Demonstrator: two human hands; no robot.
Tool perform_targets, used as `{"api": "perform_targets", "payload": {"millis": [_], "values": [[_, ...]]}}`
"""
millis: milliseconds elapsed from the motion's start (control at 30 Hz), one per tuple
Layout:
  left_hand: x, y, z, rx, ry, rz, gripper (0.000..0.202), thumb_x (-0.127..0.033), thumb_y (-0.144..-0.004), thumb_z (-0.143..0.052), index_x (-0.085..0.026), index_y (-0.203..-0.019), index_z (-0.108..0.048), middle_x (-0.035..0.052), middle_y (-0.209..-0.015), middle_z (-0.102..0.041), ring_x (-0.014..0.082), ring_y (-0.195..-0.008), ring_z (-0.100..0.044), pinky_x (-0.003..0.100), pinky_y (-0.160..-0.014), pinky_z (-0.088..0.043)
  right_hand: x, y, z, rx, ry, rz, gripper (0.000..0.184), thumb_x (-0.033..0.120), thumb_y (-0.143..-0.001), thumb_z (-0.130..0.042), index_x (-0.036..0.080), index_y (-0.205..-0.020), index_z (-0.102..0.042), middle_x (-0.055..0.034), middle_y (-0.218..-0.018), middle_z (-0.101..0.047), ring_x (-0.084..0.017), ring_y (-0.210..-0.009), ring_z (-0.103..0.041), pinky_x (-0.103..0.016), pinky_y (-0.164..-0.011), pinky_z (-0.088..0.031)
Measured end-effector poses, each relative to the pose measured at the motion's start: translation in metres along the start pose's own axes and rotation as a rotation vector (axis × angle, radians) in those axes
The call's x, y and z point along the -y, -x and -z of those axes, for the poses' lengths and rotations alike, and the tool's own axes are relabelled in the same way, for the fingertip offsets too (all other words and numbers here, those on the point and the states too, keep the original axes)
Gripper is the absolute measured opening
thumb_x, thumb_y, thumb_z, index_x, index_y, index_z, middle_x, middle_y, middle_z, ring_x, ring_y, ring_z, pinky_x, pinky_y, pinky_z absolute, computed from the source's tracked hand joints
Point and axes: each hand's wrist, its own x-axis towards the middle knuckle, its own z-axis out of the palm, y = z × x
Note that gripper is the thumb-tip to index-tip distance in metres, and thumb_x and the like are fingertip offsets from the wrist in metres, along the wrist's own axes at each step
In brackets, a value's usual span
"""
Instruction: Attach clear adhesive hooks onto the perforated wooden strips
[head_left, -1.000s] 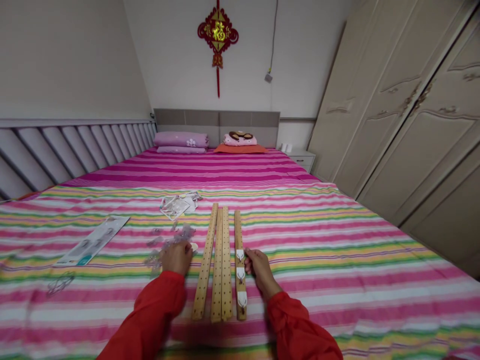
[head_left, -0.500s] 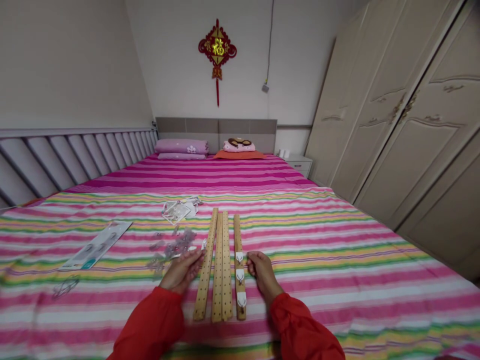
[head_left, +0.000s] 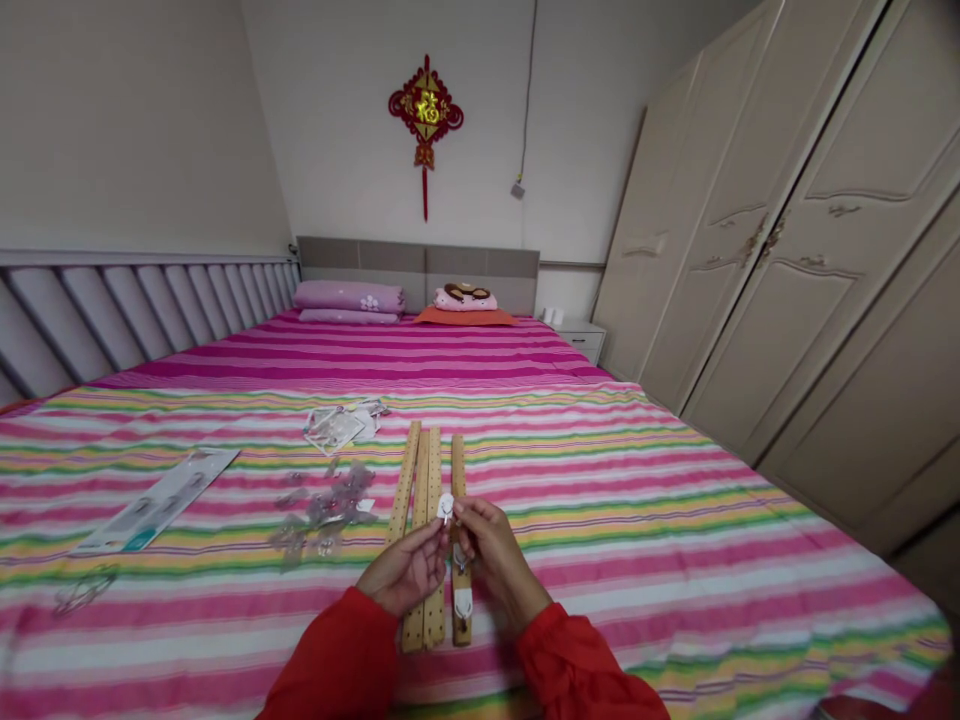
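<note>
My left hand pinches a white adhesive hook above the wooden strips. My right hand has closed fingertips at the hook's right edge. Below my hands, a wooden strip carries white hooks; the nearest white hook is plain to see, while my right fingers partly cover another. Just left of it, several dotted wooden strips lie lengthwise, partly behind my left hand. Further left is a loose pile of clear plastic hooks.
Clear packaging with white cards lies beyond the pile. A long blister card and a bundle of thin wire-like pieces rest at left on the striped bed sheet. A bed rail runs along the left; wardrobes stand right.
My left hand has moved right with the white hook, over the strips. My right hand has come left to meet it. The view has shifted slightly.
</note>
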Motion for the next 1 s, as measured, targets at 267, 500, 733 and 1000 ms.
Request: {"api": "perform_targets", "payload": {"millis": [267,500,733,1000], "values": [[0.007,-0.012,-0.001,0.007,-0.072,0.014,0.009,-0.016,-0.085,-0.059,-0.010,-0.081,-0.065,0.0015,-0.066,-0.070,0.0079,-0.055,-0.065,0.016,-0.048,-0.046,0.002,-0.004,0.008,-0.019,0.022,-0.017,0.027,0.038,-0.062,-0.076,0.014,-0.067,-0.063,0.0042,-0.043,-0.055,-0.003,-0.032,-0.032,-0.018,-0.035,-0.018],[0.008,-0.017,-0.002,-0.041,-0.211,-0.209,0.007,-0.013,-0.083,-0.058,-0.013,-0.080,-0.065,0.0059,-0.077,-0.072,0.0099,-0.065,-0.067,0.017,-0.059,-0.051,-0.008,-0.007,0.016,-0.106,0.023,0.029,0.029,0.040,-0.063,-0.076,0.015,-0.068,-0.062,0.0069,-0.040,-0.050,-0.004,-0.032,-0.033,-0.018,-0.035,-0.021],[0.005,-0.015,-0.001,-0.060,-0.213,-0.337,0.012,-0.001,-0.073,-0.065,-0.013,-0.075,-0.065,0.0020,-0.067,-0.069,0.0066,-0.060,-0.063,0.015,-0.063,-0.051,-0.008,0.002,0.013,-0.081,0.145,0.085,0.031,0.045,-0.066,-0.074,0.016,-0.073,-0.066,0.0072,-0.038,-0.047,-0.006,-0.033,-0.035,-0.020,-0.037,-0.025],[-0.004,-0.003,-0.003,-0.093,-0.679,-0.768,0.017,-0.015,-0.058,-0.079,-0.015,-0.072,-0.069,0.0027,-0.069,-0.069,0.0144,-0.066,-0.061,0.022,-0.064,-0.047,0.005,0.009,0.015,-0.095,0.269,0.089,0.036,0.045,-0.058,-0.079,0.017,-0.076,-0.068,0.0071,-0.040,-0.048,-0.008,-0.035,-0.039,-0.021,-0.038,-0.029]]}}
